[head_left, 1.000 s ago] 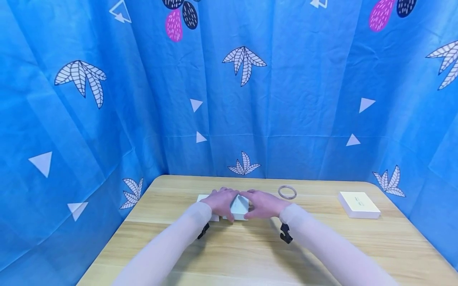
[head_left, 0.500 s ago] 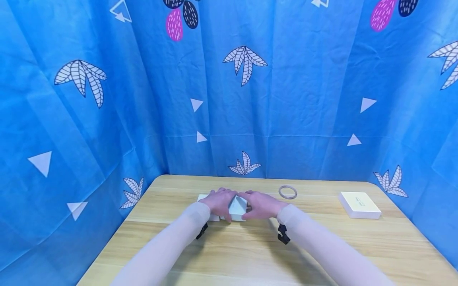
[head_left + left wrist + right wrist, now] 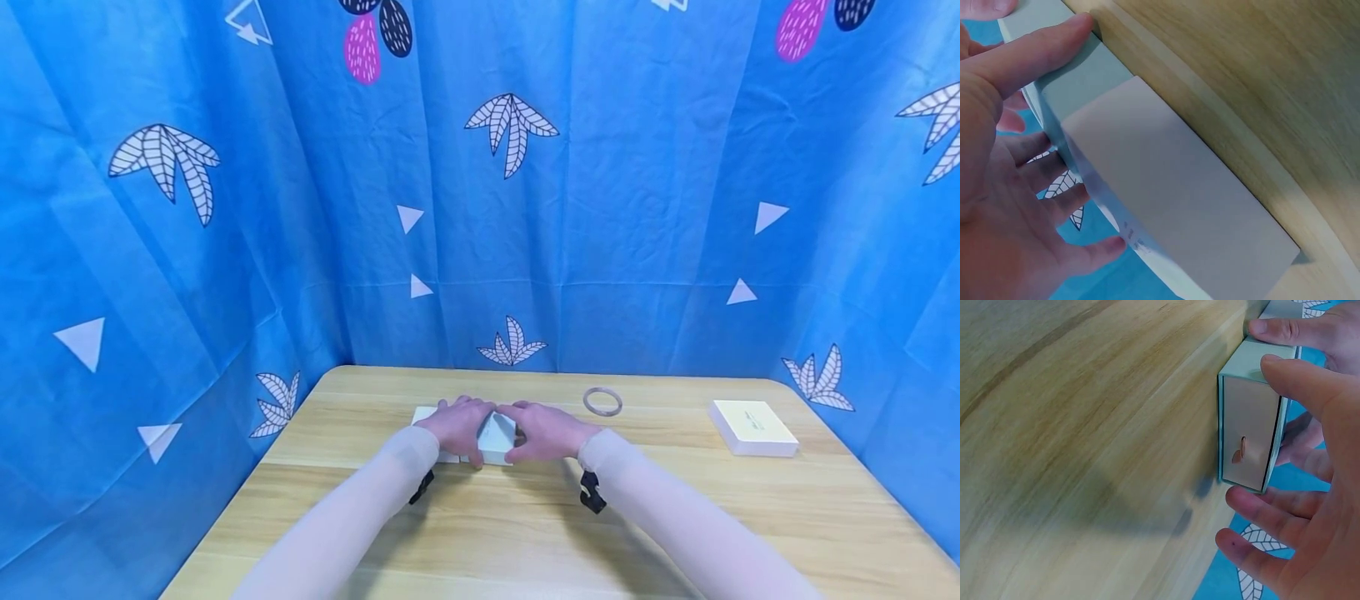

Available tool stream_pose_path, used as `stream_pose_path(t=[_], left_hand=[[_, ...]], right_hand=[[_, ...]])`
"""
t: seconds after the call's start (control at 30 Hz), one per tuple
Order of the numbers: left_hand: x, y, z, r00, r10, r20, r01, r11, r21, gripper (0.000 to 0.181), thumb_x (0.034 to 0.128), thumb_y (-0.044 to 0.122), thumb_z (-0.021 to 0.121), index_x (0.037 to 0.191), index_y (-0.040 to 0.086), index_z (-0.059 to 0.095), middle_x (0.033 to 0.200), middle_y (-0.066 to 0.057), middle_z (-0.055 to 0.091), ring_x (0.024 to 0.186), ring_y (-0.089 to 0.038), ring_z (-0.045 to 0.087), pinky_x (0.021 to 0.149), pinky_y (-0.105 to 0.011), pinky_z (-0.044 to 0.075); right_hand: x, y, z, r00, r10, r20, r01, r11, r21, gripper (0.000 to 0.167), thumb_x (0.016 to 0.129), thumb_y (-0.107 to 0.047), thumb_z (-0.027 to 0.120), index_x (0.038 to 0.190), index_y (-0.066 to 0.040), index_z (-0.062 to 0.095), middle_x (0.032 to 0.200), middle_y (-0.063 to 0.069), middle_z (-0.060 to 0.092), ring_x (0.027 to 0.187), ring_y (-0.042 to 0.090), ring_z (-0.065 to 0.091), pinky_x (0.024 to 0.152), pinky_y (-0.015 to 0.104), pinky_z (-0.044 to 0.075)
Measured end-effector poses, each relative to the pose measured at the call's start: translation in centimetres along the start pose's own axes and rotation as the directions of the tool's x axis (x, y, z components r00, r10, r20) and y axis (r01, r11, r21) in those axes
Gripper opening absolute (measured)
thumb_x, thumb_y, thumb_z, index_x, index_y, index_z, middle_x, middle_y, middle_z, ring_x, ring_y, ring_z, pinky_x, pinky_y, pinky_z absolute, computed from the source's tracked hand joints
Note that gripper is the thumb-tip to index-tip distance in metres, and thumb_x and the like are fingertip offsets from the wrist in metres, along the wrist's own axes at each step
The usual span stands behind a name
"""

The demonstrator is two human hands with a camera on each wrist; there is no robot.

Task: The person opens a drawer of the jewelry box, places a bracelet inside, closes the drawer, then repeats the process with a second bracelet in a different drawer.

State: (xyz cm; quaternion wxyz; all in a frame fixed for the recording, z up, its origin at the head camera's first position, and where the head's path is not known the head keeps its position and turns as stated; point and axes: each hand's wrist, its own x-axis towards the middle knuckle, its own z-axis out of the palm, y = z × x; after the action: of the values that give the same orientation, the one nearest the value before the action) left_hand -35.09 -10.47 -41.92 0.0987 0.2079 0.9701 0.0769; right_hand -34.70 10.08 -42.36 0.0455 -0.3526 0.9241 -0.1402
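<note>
My left hand (image 3: 459, 427) and right hand (image 3: 549, 431) hold a pale green drawer box (image 3: 498, 438) from both ends, on the table. The left thumb lies along its near side, with fingers at the far side. In the right wrist view, the right thumb touches the box's near edge and the index finger goes behind; the other fingers stand off it. A small pull tab (image 3: 1243, 448) marks the end facing the right palm. Against the left end sits a white box (image 3: 1179, 175), partly hidden under my left hand in the head view.
A purplish ring (image 3: 602, 402) lies behind and right of my right hand. Farther right rests a white box with a cream top (image 3: 753, 427). A blue patterned curtain (image 3: 637, 208) surrounds the wooden table (image 3: 495, 533) at the back and sides.
Both hands and the green drawer box have shifted slightly left, closing up to the white box. Over the last half second they barely move.
</note>
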Motion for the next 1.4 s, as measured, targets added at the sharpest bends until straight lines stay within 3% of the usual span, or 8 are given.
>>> stream_pose_path(t=[0.57,0.7,0.87,1.07,1.4], left_hand=[[-0.1,0.3,0.0,1.0,-0.011,0.015,0.012,0.999,-0.036,0.098,0.0669,0.036,0.094,0.151,0.024,0.044,0.146,0.001,0.053,0.132,-0.026,0.045,0.114,-0.073,0.019],[-0.2,0.1,-0.1,0.999,-0.004,0.042,0.006,0.998,-0.06,0.092,0.0752,0.049,0.082,0.154,0.026,0.041,0.153,0.0,0.047,0.14,-0.029,0.04,0.114,-0.073,0.018],[0.2,0.2,0.0,0.999,-0.022,0.046,0.027,0.994,-0.108,0.075,0.091,0.061,0.053,0.156,0.026,0.039,0.159,-0.003,0.041,0.149,-0.032,0.031,0.115,-0.074,0.01],[0.8,0.9,0.9,0.998,-0.065,-0.018,0.064,0.997,-0.042,0.067,0.102,0.062,0.031,0.156,0.023,0.04,0.16,-0.006,0.04,0.151,-0.035,0.03,0.116,-0.074,0.011],[1.3,1.4,2.0,0.992,-0.089,-0.093,0.097,0.992,0.085,0.068,0.1031,0.062,0.026,0.156,0.02,0.039,0.156,-0.009,0.045,0.147,-0.034,0.037,0.115,-0.072,0.017]], right_hand=[[-0.3,0.4,0.2,1.0,0.002,-0.024,-0.002,1.0,0.002,0.083,0.084,-0.046,0.078,0.152,-0.013,0.045,0.141,0.014,0.058,0.101,0.016,0.063,0.088,0.034,0.054],[-0.3,0.5,0.4,1.0,-0.005,-0.026,0.005,1.0,-0.002,0.082,0.084,-0.047,0.077,0.152,-0.013,0.045,0.141,0.013,0.058,0.103,0.016,0.063,0.089,0.034,0.055],[-0.4,0.4,0.3,1.0,-0.009,-0.018,0.009,1.0,-0.015,0.082,0.086,-0.048,0.075,0.152,-0.011,0.044,0.141,0.014,0.058,0.1,0.015,0.064,0.093,0.037,0.054],[-0.5,0.4,0.3,1.0,0.002,-0.011,-0.002,1.0,-0.02,0.084,0.086,-0.05,0.074,0.154,-0.011,0.041,0.145,0.014,0.055,0.112,0.02,0.064,0.099,0.04,0.052],[-0.9,0.5,0.4,0.999,-0.021,-0.025,0.021,1.0,-0.017,0.084,0.086,-0.048,0.075,0.152,-0.007,0.042,0.146,0.015,0.054,0.112,0.02,0.063,0.1,0.04,0.052]])
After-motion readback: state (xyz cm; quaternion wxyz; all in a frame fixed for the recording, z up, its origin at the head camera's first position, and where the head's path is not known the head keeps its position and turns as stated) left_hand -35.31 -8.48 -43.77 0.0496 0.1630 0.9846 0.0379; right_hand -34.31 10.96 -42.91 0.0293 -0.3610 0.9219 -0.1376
